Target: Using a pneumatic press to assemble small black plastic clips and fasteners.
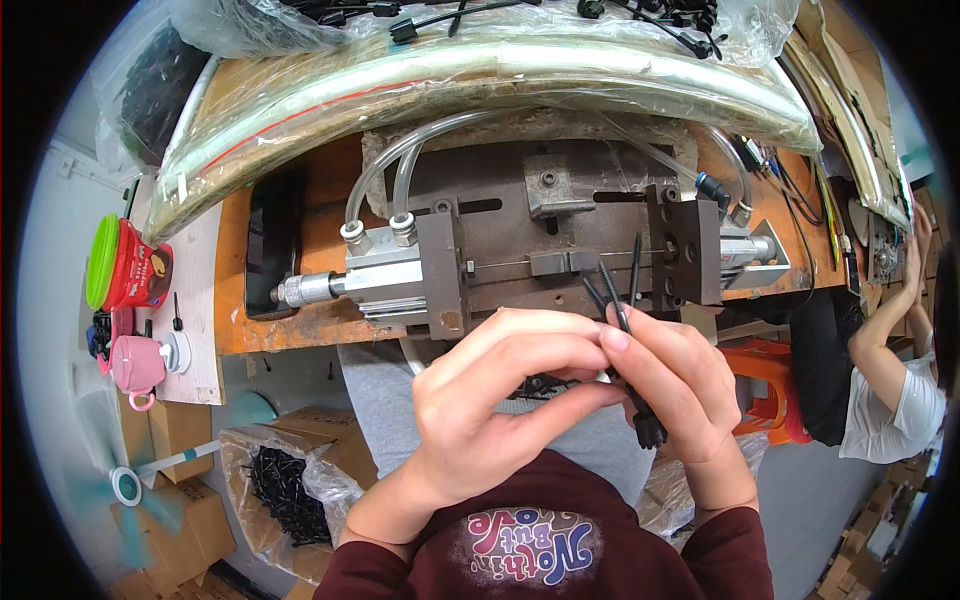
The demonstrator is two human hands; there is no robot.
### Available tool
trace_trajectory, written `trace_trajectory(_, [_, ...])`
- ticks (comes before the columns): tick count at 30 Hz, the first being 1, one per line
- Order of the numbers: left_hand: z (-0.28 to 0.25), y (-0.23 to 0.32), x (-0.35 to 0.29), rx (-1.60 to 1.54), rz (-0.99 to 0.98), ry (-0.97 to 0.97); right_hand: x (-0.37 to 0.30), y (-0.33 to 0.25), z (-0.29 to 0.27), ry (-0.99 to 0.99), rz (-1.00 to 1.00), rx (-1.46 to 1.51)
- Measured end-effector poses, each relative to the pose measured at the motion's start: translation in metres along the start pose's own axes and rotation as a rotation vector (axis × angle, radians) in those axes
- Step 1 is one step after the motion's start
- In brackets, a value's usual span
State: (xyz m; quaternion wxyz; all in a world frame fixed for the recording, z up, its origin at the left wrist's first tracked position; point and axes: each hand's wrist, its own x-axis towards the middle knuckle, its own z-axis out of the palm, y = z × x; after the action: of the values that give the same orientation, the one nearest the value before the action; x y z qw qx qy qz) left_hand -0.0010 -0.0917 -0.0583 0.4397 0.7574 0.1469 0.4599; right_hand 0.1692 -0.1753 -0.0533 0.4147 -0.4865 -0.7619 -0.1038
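Observation:
Close together in front of the metal fixture, my two hands are at several black plastic pieces [649,432] with thin stems and a wider ribbed end. My right hand [695,395] is closed round them; the stems point up and away while the ribbed ends hang toward my lap. My left hand [480,400] is bent in a pinch, its thumb and fingertips meeting the pieces beside my right fingers. Just beyond lies the dark fixture plate [495,235], with a small metal block [563,263] at its middle. Part of the held pieces is hidden by my fingers.
Pneumatic cylinders [385,285] with clear hoses flank the fixture on an orange bench [270,335]. A phone-like black slab [273,240] lies left, near a red tub [140,270] and pink cup [137,365]. A box of black pieces [280,490] stands lower left. Another person [890,380] sits right.

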Motion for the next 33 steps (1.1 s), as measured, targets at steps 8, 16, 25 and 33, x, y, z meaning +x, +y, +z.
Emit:
trace_trajectory(8, [0.002,0.007,-0.004,-0.146,-0.225,0.03,-0.009,-0.004,-0.001,-0.004,0.114,0.125])
trace_trajectory(16, [0.005,-0.006,-0.014,0.417,0.018,-0.025,-0.022,-0.007,-0.01,0.194,0.481,0.1])
trace_trajectory(25, [0.015,-0.016,-0.007,0.731,0.078,-0.183,-0.02,-0.013,-0.015,0.27,0.543,0.021])
trace_trajectory(33, [0.012,-0.01,-0.005,0.7,0.012,-0.212,-0.018,-0.02,-0.021,0.147,0.351,-0.336])
